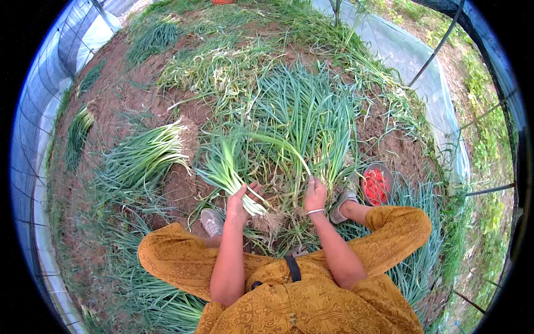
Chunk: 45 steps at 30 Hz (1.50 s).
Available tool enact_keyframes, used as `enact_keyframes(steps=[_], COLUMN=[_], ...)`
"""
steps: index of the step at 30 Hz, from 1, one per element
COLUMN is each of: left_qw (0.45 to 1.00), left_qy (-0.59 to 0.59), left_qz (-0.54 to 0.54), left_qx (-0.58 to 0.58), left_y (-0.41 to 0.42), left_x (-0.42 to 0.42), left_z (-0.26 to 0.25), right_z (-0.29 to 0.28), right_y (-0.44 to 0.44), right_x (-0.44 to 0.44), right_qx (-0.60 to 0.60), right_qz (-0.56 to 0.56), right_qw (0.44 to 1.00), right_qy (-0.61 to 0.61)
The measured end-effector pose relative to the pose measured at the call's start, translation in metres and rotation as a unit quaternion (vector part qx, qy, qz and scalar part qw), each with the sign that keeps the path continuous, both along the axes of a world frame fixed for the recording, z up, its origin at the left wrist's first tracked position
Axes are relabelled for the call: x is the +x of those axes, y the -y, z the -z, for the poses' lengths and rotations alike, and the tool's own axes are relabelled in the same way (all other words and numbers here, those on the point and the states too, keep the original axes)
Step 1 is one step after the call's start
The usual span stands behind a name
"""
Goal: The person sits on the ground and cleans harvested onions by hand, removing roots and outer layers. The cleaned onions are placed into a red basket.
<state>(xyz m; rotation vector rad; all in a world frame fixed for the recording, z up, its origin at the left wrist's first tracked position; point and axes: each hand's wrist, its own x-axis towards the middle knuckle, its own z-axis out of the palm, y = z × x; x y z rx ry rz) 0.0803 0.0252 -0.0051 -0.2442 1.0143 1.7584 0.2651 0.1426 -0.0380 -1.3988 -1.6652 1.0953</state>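
Note:
My left hand (241, 203) holds a bunch of green onions (229, 171) by the white stems, with the roots hanging towards the right and the leaves pointing up and left. My right hand (316, 194), with a pale band at the wrist, pinches a single green onion stalk (298, 155) near its white end; its long leaf arches up and to the left. Just beyond my right hand lies a large heap of green onions (306, 108). To the left, a thick bundle of green onions (146, 150) lies on the soil, its roots facing right.
A bowl (391, 179) of red strips or ties stands beside my right shoe (340, 204). Smaller onion bundles (79, 129) lie at far left. Pale, wilted leaves (217, 75) cover soil ahead. Plastic sheeting (396, 46) and netting (37, 96) border the plot.

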Motion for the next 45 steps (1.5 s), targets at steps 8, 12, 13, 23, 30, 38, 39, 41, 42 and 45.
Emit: enact_keyframes(steps=[8, 12, 13, 23, 30, 38, 39, 41, 42, 45], left_qw=[0.99, 0.992, 0.996, 1.0, 0.999, 0.996, 0.998, 0.997, 0.998, 0.998], left_qy=[0.052, -0.012, -0.002, -0.004, -0.009, 0.079, 0.055, 0.029, 0.019, 0.016], left_qz=[0.106, 0.017, -0.011, -0.001, -0.034, -0.023, -0.029, -0.067, -0.067, -0.065], left_qx=[-0.078, -0.127, -0.09, -0.031, 0.005, 0.031, 0.029, 0.005, 0.008, 0.019], left_y=[0.005, 0.0, 0.005, -0.004, 0.0, -0.003, 0.0, 0.008, 0.008, 0.005], left_x=[0.014, 0.009, -0.004, 0.004, -0.01, -0.01, -0.015, -0.036, -0.037, -0.036], left_z=[0.008, -0.003, -0.007, -0.003, -0.011, -0.007, -0.008, -0.007, -0.009, -0.013], right_z=[-0.04, -0.022, -0.013, -0.041, 0.0, -0.017, -0.034, -0.042, -0.048, -0.049], right_y=[0.055, 0.036, 0.02, 0.04, 0.022, 0.039, 0.037, 0.036, 0.034, 0.041], right_x=[-0.024, -0.005, 0.007, -0.037, -0.02, -0.023, -0.026, -0.015, -0.008, -0.002], right_qx=[0.141, 0.093, 0.047, 0.077, -0.036, -0.286, -0.282, -0.161, -0.142, -0.115], right_qz=[-0.339, -0.171, -0.099, -0.367, -0.151, -0.356, -0.424, -0.426, -0.428, -0.394], right_qw=[0.918, 0.968, 0.98, 0.922, 0.986, 0.881, 0.857, 0.889, 0.891, 0.912], right_qy=[0.153, 0.158, 0.165, 0.093, -0.051, -0.124, -0.081, 0.031, 0.054, 0.019])
